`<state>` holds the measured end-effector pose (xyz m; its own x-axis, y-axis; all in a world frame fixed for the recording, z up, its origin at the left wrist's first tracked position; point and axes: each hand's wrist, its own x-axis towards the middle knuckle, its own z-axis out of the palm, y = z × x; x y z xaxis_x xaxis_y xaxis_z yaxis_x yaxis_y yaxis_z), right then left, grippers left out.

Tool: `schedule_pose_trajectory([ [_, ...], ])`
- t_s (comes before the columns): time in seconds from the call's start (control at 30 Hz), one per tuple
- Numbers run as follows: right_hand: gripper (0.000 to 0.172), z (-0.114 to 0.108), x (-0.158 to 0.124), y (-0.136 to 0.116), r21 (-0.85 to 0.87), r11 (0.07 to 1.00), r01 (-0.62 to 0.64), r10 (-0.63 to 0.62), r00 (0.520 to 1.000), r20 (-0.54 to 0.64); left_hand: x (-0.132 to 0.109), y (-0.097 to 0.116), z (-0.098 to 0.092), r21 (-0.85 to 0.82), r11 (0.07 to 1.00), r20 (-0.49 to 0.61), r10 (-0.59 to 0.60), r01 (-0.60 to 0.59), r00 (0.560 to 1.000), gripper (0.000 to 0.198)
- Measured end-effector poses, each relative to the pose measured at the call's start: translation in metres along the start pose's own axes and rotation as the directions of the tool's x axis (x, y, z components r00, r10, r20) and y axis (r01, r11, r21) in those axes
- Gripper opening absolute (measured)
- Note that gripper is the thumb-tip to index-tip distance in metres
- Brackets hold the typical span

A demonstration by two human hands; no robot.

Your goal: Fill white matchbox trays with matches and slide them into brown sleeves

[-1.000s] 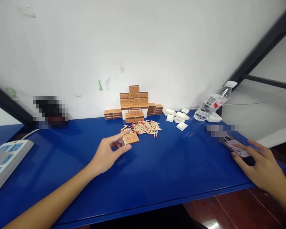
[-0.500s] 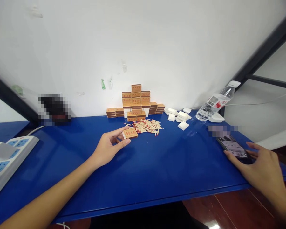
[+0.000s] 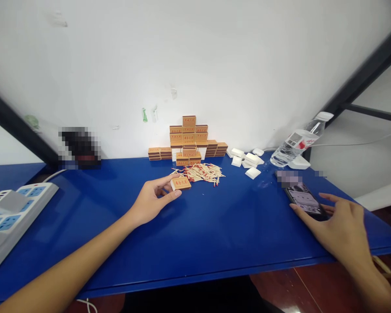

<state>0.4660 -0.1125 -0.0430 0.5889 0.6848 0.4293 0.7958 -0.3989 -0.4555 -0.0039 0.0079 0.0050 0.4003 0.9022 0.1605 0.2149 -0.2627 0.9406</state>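
My left hand (image 3: 153,198) grips an orange-and-white matchbox (image 3: 181,183) between thumb and fingers, just in front of a pile of loose red-tipped matches (image 3: 203,172). Behind the pile, more matchboxes (image 3: 189,138) are stacked against the wall in a stepped shape, tallest in the middle. On the right, my right hand (image 3: 337,224) holds a dark smartphone (image 3: 302,198) by its sides near the lower end, thumb on the left edge and fingers on the right. The phone lies on the blue table (image 3: 215,234) with its screen lit.
Several small white blocks (image 3: 252,159) lie right of the stack. A clear water bottle (image 3: 299,141) leans at the back right beside a white charger-like piece (image 3: 299,163). A power strip (image 3: 26,208) sits at the left edge, and a blurred dark object (image 3: 80,148) stands by the wall.
My right hand has shifted left, and the phone has moved left with it. My left hand still holds the matchbox in about the same place. The view has turned slightly.
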Motion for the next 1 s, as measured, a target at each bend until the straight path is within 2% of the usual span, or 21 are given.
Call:
schedule_pose_trajectory([
  [0.1,0.088,0.003,-0.003,-0.005,-0.014,0.999,0.041,-0.041,0.998,0.047,-0.001,-0.002,0.0,-0.004,1.0,0.011,-0.013,0.013,1.0,0.069],
  [0.17,0.083,0.007,-0.004,-0.004,-0.034,0.989,0.144,-0.143,0.99,0.017,-0.001,-0.003,0.0,-0.006,1.0,0.022,-0.02,0.021,1.0,0.069],
  [0.3,0.072,0.017,-0.002,0.004,-0.046,0.916,0.398,-0.4,0.915,-0.054,-0.001,-0.002,-0.001,-0.01,1.0,0.027,-0.024,0.024,0.999,0.07],
  [0.4,0.061,0.021,0.002,0.007,-0.064,0.869,0.491,-0.494,0.869,-0.034,0.0,0.0,-0.001,-0.007,1.0,0.021,-0.016,0.016,1.0,0.069],
  [0.5,0.058,0.021,0.006,0.01,-0.123,0.858,0.498,-0.501,0.865,0.008,0.0,0.002,0.0,0.002,1.0,0.016,-0.007,0.007,1.0,0.066],
  [0.8,0.073,0.021,0.003,0.03,-0.26,0.917,0.303,-0.317,0.949,-0.01,-0.001,0.006,-0.001,0.018,1.0,-0.008,-0.015,0.015,1.0,0.068],
  [0.9,0.076,0.023,0.003,0.026,-0.256,0.907,0.333,-0.351,0.936,-0.026,-0.001,0.005,-0.001,0.004,1.0,-0.009,-0.017,0.017,1.0,0.067],
  [1.0,0.071,0.024,0.004,0.017,-0.204,0.892,0.403,-0.415,0.91,-0.02,-0.002,0.004,-0.001,0.008,1.0,-0.004,-0.013,0.013,1.0,0.065],
])
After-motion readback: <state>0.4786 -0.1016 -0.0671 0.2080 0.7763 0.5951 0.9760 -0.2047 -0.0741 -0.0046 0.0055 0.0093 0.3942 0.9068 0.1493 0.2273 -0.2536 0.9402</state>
